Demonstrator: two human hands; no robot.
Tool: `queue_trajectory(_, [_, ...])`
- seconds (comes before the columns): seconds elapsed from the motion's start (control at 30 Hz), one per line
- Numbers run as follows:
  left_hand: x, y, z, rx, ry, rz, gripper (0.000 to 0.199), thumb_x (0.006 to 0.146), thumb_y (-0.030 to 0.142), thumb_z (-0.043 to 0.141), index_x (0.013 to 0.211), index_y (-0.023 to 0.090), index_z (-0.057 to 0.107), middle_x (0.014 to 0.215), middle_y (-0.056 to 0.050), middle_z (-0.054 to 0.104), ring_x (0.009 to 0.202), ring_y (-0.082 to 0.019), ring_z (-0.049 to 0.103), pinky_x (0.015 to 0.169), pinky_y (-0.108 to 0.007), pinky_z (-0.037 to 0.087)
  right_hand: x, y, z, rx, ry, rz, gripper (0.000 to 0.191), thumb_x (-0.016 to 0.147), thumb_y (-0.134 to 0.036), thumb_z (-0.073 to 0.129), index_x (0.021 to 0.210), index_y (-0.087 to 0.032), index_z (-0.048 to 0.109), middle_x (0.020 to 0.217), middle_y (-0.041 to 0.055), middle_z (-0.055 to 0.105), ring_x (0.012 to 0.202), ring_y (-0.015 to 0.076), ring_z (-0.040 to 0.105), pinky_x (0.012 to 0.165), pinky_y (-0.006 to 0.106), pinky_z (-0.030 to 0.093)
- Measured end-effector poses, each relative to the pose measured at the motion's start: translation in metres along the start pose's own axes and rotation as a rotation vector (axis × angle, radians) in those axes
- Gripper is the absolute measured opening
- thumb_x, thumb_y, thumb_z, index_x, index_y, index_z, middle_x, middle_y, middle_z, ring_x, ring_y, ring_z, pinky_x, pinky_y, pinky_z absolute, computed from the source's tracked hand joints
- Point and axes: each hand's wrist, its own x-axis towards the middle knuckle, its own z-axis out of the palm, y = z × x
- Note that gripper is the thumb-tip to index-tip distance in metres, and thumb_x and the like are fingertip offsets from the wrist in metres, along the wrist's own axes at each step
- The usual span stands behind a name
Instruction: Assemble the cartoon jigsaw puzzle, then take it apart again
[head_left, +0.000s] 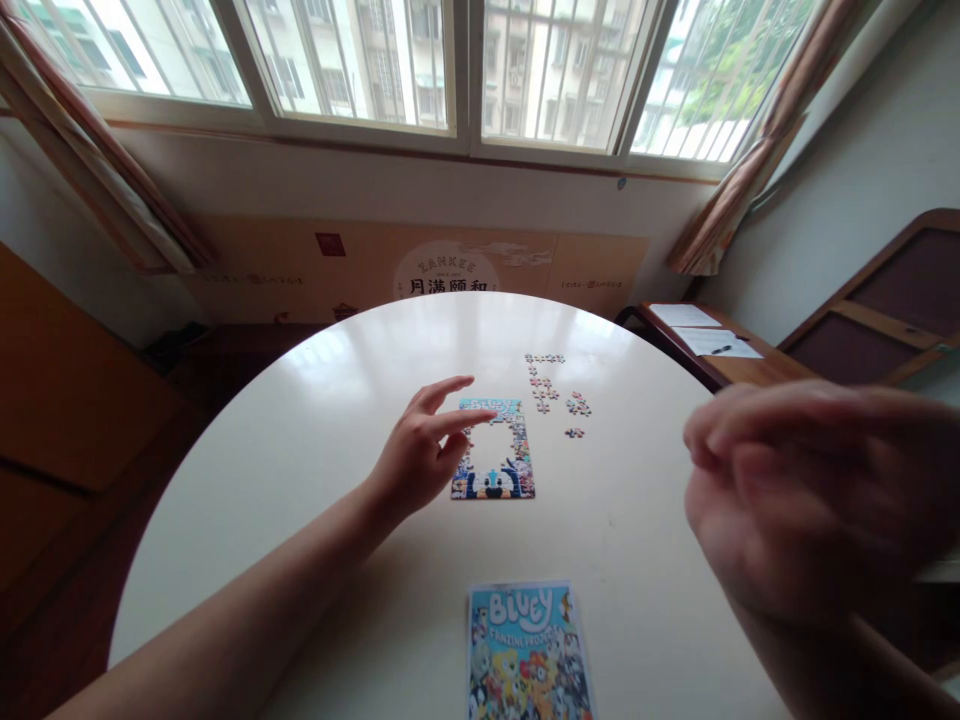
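Observation:
A partly assembled jigsaw puzzle lies on the white round table, its border joined and its middle showing bare tabletop. My left hand is over the puzzle's left side with fingers stretched out and apart; no piece shows in it. Close to the camera at the right, my right hand is raised above the table, blurred, its fingers curled closed. Whatever it may hold is hidden. Loose puzzle pieces are spread right of the puzzle, with a smaller group beyond them. A Bluey picture sheet lies nearest me.
The table has a curved edge all round. At the right, papers and a pen rest on a wooden surface beside a chair-like frame. Barred windows, curtains and a printed board stand behind.

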Motion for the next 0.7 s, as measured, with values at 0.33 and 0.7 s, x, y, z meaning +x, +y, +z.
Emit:
queue_trajectory(0.33, [0.000, 0.010, -0.001, 0.029, -0.243, 0.020, 0.046, 0.084, 0.007, 0.051, 0.121, 0.028, 0.066, 0.142, -0.007, 0.053, 0.132, -0.029, 0.046, 0.106, -0.056, 0.046, 0.013, 0.140, 0.039, -0.344, -0.199, 0.186, 0.030, 0.078, -0.013, 0.049, 0.092, -0.021, 0.074, 0.098, 0.0071, 0.071, 0.096, 0.0246, 0.063, 0.079, 0.040, 0.052])
queue_trajectory(0.7, [-0.005, 0.012, 0.001, 0.139, -0.593, 0.107, 0.035, 0.091, 0.030, 0.062, 0.124, 0.041, 0.066, 0.159, 0.001, 0.034, 0.144, -0.035, 0.032, 0.114, -0.063, 0.029, -0.009, 0.189, 0.042, -0.295, -0.105, 0.483, 0.037, 0.073, -0.018, 0.048, 0.099, -0.020, 0.074, 0.110, 0.0073, 0.072, 0.106, 0.0258, 0.062, 0.093, 0.041, 0.049])
